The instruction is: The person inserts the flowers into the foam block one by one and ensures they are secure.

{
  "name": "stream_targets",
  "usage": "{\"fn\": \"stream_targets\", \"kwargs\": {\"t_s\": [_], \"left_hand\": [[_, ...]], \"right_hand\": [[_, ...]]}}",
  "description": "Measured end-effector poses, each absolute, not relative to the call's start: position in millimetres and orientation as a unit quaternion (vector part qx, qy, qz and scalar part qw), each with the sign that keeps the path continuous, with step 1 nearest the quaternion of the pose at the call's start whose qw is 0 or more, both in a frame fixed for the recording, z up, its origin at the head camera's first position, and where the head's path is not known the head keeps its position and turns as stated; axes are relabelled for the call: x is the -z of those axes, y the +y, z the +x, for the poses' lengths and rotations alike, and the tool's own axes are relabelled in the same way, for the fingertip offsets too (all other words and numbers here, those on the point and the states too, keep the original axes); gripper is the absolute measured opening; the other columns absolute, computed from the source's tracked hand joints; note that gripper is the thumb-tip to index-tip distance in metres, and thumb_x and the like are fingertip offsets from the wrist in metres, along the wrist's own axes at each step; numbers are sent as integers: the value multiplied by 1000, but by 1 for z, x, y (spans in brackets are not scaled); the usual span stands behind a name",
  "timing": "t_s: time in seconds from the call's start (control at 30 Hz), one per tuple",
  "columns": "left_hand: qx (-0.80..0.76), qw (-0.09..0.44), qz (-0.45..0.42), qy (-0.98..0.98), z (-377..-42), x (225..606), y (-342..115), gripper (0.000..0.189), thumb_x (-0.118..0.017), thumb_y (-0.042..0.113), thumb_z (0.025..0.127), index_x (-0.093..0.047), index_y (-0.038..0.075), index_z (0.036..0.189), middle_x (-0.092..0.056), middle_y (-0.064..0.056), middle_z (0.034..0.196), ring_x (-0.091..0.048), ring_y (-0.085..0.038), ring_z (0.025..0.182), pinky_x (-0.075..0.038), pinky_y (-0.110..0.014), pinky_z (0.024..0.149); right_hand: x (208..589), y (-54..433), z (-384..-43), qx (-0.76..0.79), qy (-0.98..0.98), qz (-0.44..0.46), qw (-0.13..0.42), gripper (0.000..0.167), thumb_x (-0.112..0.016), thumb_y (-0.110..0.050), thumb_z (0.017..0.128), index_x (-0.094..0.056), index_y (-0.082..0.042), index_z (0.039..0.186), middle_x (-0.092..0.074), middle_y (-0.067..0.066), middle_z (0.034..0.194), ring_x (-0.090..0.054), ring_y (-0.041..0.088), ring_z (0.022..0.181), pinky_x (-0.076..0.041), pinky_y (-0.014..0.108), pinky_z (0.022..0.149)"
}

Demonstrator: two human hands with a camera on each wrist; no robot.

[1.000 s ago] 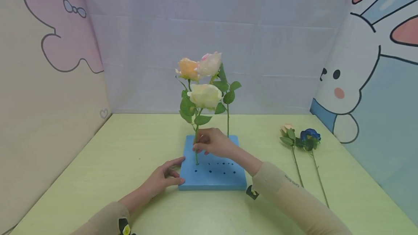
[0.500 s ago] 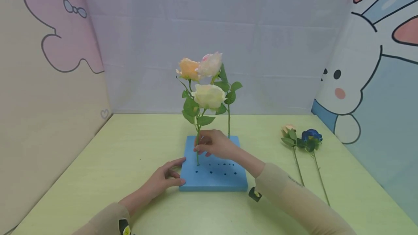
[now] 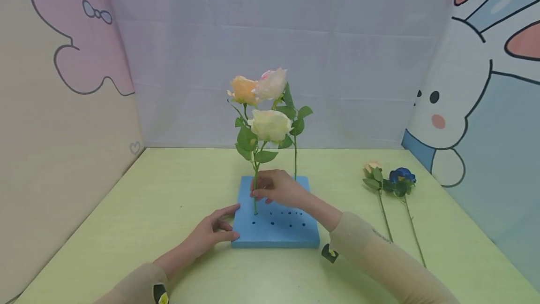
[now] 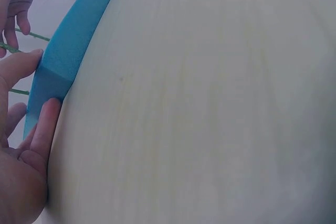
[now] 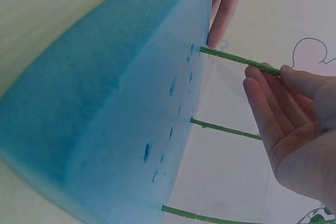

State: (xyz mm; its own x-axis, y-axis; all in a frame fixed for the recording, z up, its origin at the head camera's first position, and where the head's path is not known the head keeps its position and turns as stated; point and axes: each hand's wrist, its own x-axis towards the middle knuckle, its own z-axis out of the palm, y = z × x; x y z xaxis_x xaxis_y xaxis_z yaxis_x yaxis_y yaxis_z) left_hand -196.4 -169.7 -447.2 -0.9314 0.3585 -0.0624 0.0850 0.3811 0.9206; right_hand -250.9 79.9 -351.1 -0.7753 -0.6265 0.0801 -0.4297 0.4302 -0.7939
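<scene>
In the head view, my right hand pinches the green stem of a pale yellow rose between thumb and fingers. The stem's lower end stands in a hole of the blue foam board. My left hand rests against the board's left edge, thumb and fingers touching its side. Behind the yellow rose, an orange rose and a pinkish-white rose stand upright. The right wrist view shows the pinched stem at the board's face, with two other stems rising from it.
On the table's right lie a peach rose and a blue rose with long stems. Several small holes dot the board's front half. A pale cloth hangs at the back, and panels with cartoon animals flank both sides.
Between one second and half a second ago, the yellow rose's head shifted slightly right, its stem tip staying at the board. Since then both hands and the flowers look nearly still.
</scene>
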Motion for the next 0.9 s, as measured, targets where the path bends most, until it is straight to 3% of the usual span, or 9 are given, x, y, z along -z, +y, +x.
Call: {"fn": "stream_targets", "kwargs": {"t_s": [0.27, 0.5, 0.9], "left_hand": [[-541, 126, 140, 820, -196, 447, -169, 74, -76, 27, 86, -42, 20, 151, -42, -15, 153, -59, -16, 100, -44, -27, 81], [-546, 126, 146, 815, -196, 446, -169, 75, -76, 26, 86, -41, 18, 151, -41, -17, 153, -59, -16, 100, -44, -27, 80], [-544, 130, 135, 818, -195, 446, -169, 74, -77, 28, 86, -42, 21, 151, -43, -14, 152, -59, -17, 100, -44, -27, 82]], "right_hand": [[357, 85, -251, 420, 841, -320, 117, 26, -64, -14, 96, -65, -7, 121, -74, 11, 113, -71, 23, 103, -59, 38, 77], [358, 91, -248, 386, 859, -329, 74, 33, -66, -15, 94, -64, -12, 127, -74, 4, 116, -69, 19, 110, -54, 36, 94], [363, 100, -245, 409, 850, -326, 69, 38, -66, -16, 94, -61, -12, 132, -70, 7, 125, -67, 23, 116, -55, 38, 93]]}}
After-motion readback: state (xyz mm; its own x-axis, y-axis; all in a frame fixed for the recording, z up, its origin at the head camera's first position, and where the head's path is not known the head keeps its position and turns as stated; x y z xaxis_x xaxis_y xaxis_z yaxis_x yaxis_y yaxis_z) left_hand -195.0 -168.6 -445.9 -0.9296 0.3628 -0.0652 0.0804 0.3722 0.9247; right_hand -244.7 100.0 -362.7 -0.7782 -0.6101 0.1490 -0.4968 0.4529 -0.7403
